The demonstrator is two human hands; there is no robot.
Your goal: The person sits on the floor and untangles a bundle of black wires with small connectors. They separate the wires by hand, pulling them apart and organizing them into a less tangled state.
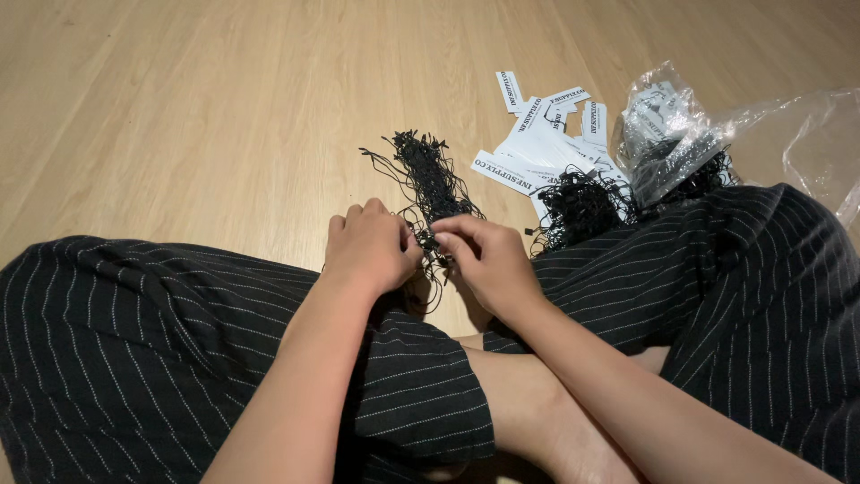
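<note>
I see my left hand (pixel 370 246) and right hand (pixel 484 258) both pinched shut on the black string bundle (pixel 428 179), white paper tags (pixel 537 148) just beyond it.

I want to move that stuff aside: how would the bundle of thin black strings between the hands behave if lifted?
The bundle of black strings would probably hang limp, since its loops already curl loosely on the floor. It looks light. Strands may snag, since they lie tangled where the left hand and right hand pinch them.
</note>
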